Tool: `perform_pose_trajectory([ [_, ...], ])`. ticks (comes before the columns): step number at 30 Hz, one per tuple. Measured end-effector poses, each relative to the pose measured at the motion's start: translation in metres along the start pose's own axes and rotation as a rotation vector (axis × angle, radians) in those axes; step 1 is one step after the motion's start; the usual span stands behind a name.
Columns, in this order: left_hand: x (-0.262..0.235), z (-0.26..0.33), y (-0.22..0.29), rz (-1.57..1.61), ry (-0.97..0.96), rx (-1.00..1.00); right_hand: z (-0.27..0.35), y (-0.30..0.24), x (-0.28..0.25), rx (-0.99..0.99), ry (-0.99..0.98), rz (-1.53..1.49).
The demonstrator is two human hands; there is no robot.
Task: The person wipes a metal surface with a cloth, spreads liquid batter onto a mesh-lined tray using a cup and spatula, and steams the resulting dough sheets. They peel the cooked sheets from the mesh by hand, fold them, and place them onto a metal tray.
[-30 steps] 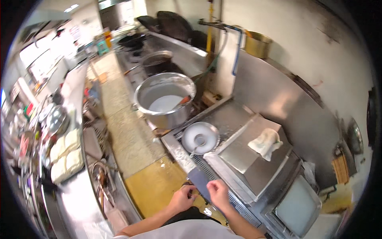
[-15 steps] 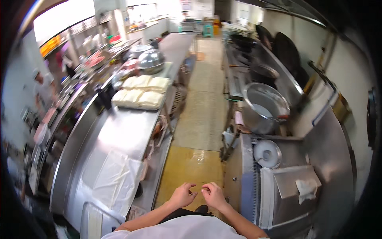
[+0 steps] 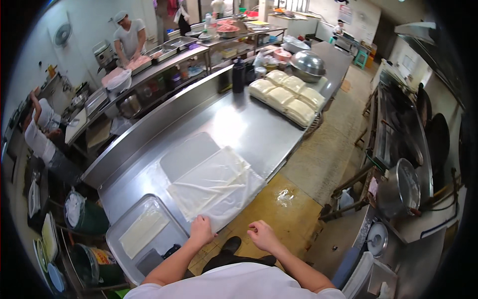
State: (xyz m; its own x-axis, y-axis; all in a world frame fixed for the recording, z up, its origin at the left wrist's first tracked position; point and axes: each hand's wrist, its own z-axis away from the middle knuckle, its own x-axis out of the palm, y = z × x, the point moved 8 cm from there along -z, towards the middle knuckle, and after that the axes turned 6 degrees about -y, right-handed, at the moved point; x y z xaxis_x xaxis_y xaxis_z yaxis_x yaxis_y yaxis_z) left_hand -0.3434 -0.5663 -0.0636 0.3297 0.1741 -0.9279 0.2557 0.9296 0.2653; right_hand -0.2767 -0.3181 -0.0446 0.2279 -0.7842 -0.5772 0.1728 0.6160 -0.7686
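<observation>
My left hand (image 3: 201, 229) rests on the near edge of a stack of thin white sheets (image 3: 215, 187) that lies on the steel counter (image 3: 239, 127) and hangs a little over its front edge. The fingers touch the sheets; whether they pinch them I cannot tell. My right hand (image 3: 262, 234) hovers just right of the stack, over the yellow floor, fingers curled and holding nothing. A steel tray (image 3: 144, 239) with a pale slab in it sits left of my left hand.
White dough blocks on a rack (image 3: 289, 97) and a steel bowl (image 3: 308, 63) stand at the counter's far end. Woks and a large pot (image 3: 401, 188) line the stove on the right. Two other people work at benches on the left and far left.
My view has swung from the stove side across the aisle to the steel counter. My hands, held together in front of me before, have separated and the left now touches the white sheets.
</observation>
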Motion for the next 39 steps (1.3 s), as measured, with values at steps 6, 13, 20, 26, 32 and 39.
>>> perform_pose_trajectory([
  [6,0.029,0.004,-0.039,0.114,0.137,0.214,-0.061,-0.077,0.07,-0.247,-0.064,0.224],
  [13,-0.109,-0.016,-0.042,0.668,0.336,0.071,-0.174,-0.095,0.04,-0.344,0.197,0.683],
  [20,-0.081,-0.022,0.013,0.115,-0.173,0.311,-0.162,-0.052,-0.075,-0.134,0.578,0.642],
  [26,-0.01,0.002,0.097,0.33,-0.736,0.515,-0.049,0.036,-0.111,0.187,0.748,0.585],
  [32,0.04,0.043,0.174,0.44,-1.08,0.687,0.073,0.105,-0.123,0.478,0.862,0.481],
  [39,0.066,0.1,0.218,0.564,-1.409,0.707,0.192,0.126,-0.121,0.563,1.069,0.394],
])
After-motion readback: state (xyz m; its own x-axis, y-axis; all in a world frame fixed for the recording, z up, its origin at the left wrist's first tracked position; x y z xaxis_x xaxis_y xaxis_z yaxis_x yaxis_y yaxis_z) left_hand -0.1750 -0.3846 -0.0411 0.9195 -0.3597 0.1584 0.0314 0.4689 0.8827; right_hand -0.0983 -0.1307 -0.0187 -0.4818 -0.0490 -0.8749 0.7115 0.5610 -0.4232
